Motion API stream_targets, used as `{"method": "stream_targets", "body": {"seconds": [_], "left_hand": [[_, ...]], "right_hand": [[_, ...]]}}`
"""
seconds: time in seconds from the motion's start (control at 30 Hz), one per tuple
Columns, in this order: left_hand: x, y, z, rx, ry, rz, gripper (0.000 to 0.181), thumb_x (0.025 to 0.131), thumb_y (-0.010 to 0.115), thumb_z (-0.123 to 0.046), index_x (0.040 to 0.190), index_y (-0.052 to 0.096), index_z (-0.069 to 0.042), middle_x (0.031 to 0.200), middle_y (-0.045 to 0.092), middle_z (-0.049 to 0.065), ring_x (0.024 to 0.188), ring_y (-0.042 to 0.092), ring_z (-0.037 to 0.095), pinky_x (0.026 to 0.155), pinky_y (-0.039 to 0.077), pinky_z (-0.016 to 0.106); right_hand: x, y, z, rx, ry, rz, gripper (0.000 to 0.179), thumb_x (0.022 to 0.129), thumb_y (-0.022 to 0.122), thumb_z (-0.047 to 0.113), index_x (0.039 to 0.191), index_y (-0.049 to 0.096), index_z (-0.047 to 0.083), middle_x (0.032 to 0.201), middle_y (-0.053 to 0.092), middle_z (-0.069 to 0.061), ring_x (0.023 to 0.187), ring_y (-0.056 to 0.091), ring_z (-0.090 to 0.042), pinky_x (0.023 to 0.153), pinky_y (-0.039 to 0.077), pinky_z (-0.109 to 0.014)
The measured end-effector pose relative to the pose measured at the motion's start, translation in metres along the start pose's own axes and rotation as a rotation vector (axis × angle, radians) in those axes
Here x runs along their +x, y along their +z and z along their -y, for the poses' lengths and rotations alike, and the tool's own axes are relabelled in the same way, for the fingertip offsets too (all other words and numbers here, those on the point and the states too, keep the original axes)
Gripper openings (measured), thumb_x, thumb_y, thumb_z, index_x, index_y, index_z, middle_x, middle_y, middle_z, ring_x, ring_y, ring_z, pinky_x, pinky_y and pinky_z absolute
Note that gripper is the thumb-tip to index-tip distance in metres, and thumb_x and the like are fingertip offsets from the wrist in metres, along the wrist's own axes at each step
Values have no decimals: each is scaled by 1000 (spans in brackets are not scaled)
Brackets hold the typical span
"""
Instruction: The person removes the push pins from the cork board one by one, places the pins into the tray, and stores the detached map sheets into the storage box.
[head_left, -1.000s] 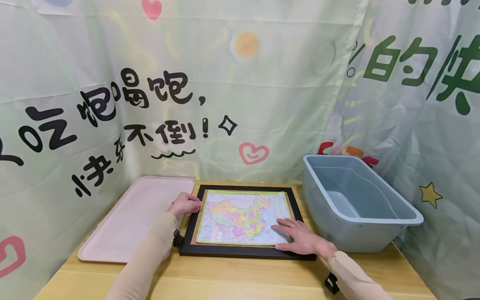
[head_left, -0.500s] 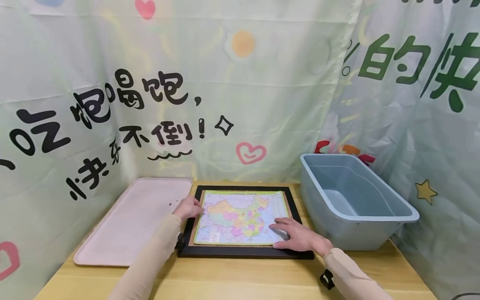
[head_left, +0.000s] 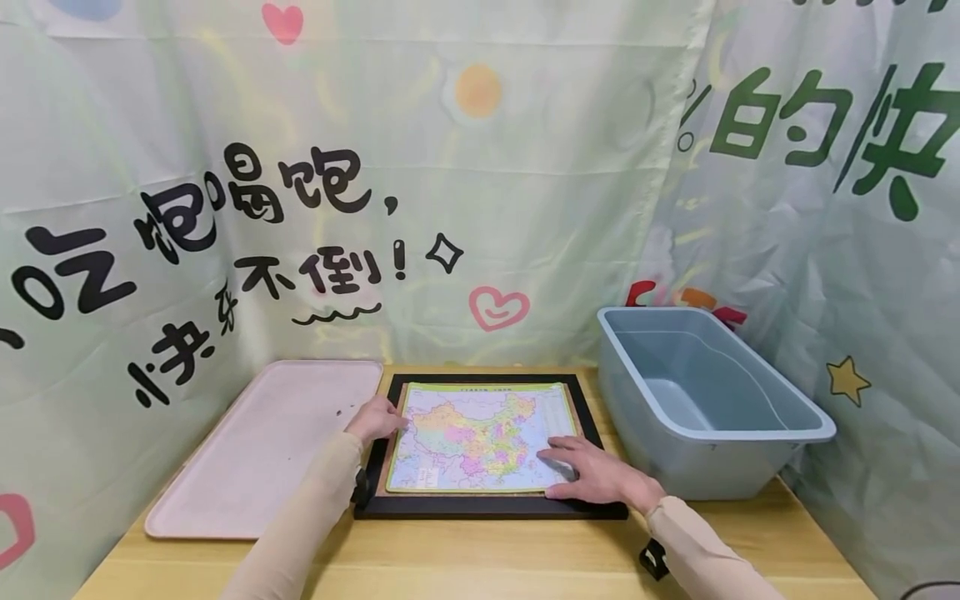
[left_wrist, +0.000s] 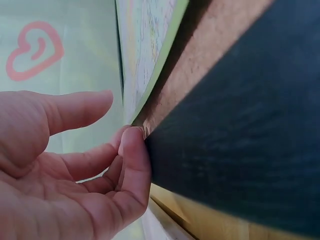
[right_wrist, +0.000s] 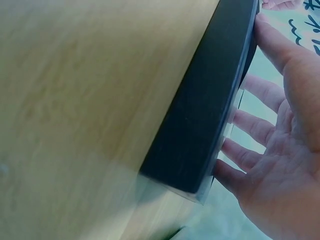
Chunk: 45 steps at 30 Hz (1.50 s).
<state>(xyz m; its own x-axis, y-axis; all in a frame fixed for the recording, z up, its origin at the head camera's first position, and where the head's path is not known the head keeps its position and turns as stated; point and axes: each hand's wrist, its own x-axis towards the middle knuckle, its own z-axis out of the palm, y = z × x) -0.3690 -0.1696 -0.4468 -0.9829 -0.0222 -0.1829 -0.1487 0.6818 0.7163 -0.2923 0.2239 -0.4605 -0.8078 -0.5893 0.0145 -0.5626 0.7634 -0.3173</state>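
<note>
Black slogan on the back cloth: "吃饱喝饱," on the upper line; below it "快", a character distorted by a fold, then "不倒!", with a wavy line under it and a four-pointed star outline beside it.
Green lettering on the right cloth: "的快", with a percent sign to its left; the line above is cut off.
Map heading: a line of small print on the green top border of the map, too small to read; so are the names printed across its coloured regions.
Map: flat on a brown board, bordered by a black frame.
Left hand: thumb held apart, bent fingers with their tips at the map's left edge; whether they grip it I cannot tell.
Right hand: fingers spread wide over the map's lower right corner, thumb at the frame's near side.
Desk: light wood grain, carrying the frame in the middle.
Pink tray: left of the frame, a few dark specks on it.
Grey-blue bin: right of the frame.
Room: pale green cloths printed with hearts, a yellow star and an orange dot.
</note>
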Motion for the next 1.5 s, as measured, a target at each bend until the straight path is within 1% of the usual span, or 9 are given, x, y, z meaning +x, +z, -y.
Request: {"method": "stream_targets", "body": {"seconds": [0.17, 0.37, 0.47, 0.67, 0.87, 1.03, 1.13, 1.33, 1.5], "left_hand": [[-1, 1, 1, -54, 27, 7, 14, 92, 67, -13, 89, 63, 1, 95, 63, 13, 80, 57, 22, 70, 50, 32], [0, 1, 5, -138, 61, 29, 17, 93, 63, -7, 103, 58, 6, 107, 59, 20, 93, 59, 26, 77, 55, 37], [2, 1, 8, -215, 59, 56, 20, 94, 62, -6, 106, 56, 7, 106, 59, 21, 89, 63, 24, 75, 57, 37], [6, -1, 16, -366, 29, 108, 23, 94, 61, -4, 111, 55, 9, 96, 64, 17, 74, 63, 17, 64, 57, 30], [8, -4, 19, -427, 19, 137, 30, 94, 61, -4, 120, 54, 7, 91, 67, 12, 70, 63, 15, 60, 55, 27], [6, -7, 19, -487, 58, 147, 32, 92, 60, 1, 121, 52, 9, 88, 66, 9, 69, 63, 13, 60, 54, 25], [5, -8, 20, -532, 81, 149, 36, 91, 60, 2, 124, 50, 12, 88, 66, 9, 68, 62, 12, 60, 54, 23], [4, -13, 24, -603, 83, 129, 37, 92, 58, 4, 126, 49, 15, 88, 69, 9, 67, 64, 10, 60, 55, 22], [9, -18, 23, -650, 102, 117, 35, 93, 58, 4, 125, 51, 14, 92, 70, 9, 72, 67, 11, 63, 56, 23]], "right_hand": [[-1, 0, 1, -14, 2, -15, 66, 89, 63, 56, 137, 57, 12, 147, 46, -19, 137, 40, -40, 108, 35, -58], [-1, -3, 4, -13, -6, -11, 65, 89, 65, 55, 136, 58, 11, 146, 46, -21, 136, 40, -41, 107, 35, -60], [-1, -3, 5, -5, -4, -10, 65, 89, 65, 54, 136, 58, 11, 146, 46, -21, 136, 40, -41, 108, 35, -59], [-2, -2, 5, -11, -12, -28, 63, 88, 66, 53, 134, 60, 11, 144, 49, -20, 135, 43, -40, 107, 36, -59], [0, -1, 3, -15, -7, -46, 61, 87, 69, 52, 131, 62, 11, 142, 52, -18, 134, 45, -37, 107, 37, -56], [-1, 2, 2, 1, -4, -73, 61, 86, 69, 54, 129, 64, 11, 141, 54, -16, 132, 48, -36, 106, 39, -55], [-2, 5, 1, 15, -11, -113, 59, 87, 66, 56, 128, 64, 13, 139, 56, -14, 131, 50, -34, 104, 42, -53], [-1, 8, 1, 0, -80, -262, 41, 92, 66, 44, 119, 70, 13, 123, 67, -6, 116, 62, -26, 95, 50, -46], [2, 6, 2, -37, -82, -356, 33, 92, 67, 41, 112, 73, 15, 114, 70, 0, 108, 66, -19, 90, 53, -40]]}}
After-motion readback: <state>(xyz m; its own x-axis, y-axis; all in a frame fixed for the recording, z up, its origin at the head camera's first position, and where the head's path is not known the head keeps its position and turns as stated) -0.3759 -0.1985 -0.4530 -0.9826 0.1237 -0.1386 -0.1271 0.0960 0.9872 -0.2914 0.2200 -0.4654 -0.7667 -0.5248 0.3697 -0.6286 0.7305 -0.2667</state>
